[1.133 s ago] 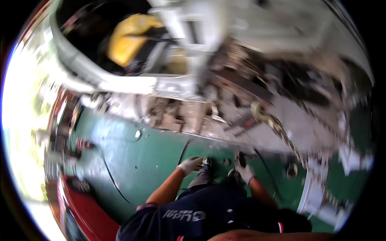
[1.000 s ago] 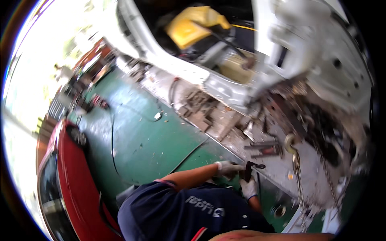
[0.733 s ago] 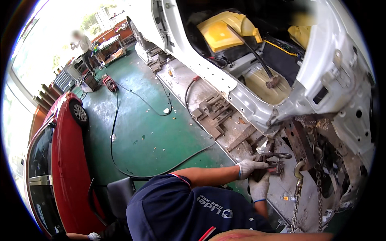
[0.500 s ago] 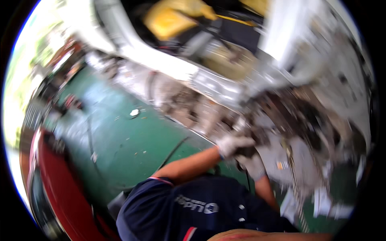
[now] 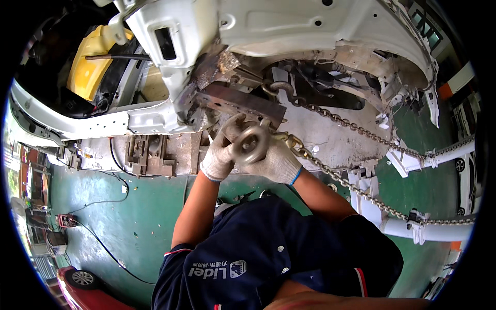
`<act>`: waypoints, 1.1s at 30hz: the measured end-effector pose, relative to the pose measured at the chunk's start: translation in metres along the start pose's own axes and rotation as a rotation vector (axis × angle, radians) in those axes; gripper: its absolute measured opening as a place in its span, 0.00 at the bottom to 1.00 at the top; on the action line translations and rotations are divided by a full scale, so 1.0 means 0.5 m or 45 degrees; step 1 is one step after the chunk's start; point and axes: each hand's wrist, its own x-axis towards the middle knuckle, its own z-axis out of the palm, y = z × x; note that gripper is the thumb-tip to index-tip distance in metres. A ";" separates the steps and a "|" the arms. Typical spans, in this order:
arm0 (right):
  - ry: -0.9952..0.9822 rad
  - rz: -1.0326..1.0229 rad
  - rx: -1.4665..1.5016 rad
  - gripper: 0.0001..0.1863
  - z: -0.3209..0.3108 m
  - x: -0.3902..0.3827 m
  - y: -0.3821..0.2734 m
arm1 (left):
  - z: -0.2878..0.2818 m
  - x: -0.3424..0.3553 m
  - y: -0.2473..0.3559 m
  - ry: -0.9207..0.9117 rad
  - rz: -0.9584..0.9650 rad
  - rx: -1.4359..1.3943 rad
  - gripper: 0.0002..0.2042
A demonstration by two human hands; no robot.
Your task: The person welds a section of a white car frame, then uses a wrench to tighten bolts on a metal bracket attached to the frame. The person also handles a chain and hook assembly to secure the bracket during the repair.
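Note:
Both hands wear pale knitted gloves. My left hand (image 5: 219,155) is closed on a metal fitting with a thick round eye (image 5: 249,145), held just in front of a rusty steel beam (image 5: 245,103) at the damaged sill of a white car body (image 5: 181,39). My right hand (image 5: 274,163) holds the same fitting from the right, its fingers partly hidden behind it. A brass-coloured hook (image 5: 287,139) on a chain (image 5: 341,181) lies just to the right. A second dark hook (image 5: 279,89) hangs at the beam with its own chain (image 5: 356,127).
The rig's metal deck (image 5: 341,155) carries steel clamp blocks (image 5: 150,155). White pulling arms (image 5: 413,232) extend at the right. Cables (image 5: 103,243) cross the green floor (image 5: 124,217) near a red machine (image 5: 67,220). A red car (image 5: 82,287) stands bottom left; a yellow cover (image 5: 88,59) is inside the body.
The view has swung toward the damaged body and chains. My hands have risen with the fitting from beside the deck's edge to the rusty beam, and its eye now faces the camera.

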 end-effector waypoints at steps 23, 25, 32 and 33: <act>0.233 0.246 -0.691 0.34 -0.047 0.235 -0.081 | 0.015 0.162 0.054 0.421 0.149 -0.068 0.22; 0.190 0.298 -0.742 0.35 -0.048 0.245 -0.092 | 0.006 0.163 0.068 0.438 0.122 -0.051 0.25; 0.272 0.168 -0.748 0.38 -0.050 0.264 -0.112 | 0.004 0.163 0.102 0.585 0.112 0.154 0.32; 0.262 0.119 -0.760 0.38 -0.055 0.270 -0.110 | 0.003 0.165 0.102 0.579 0.084 0.138 0.33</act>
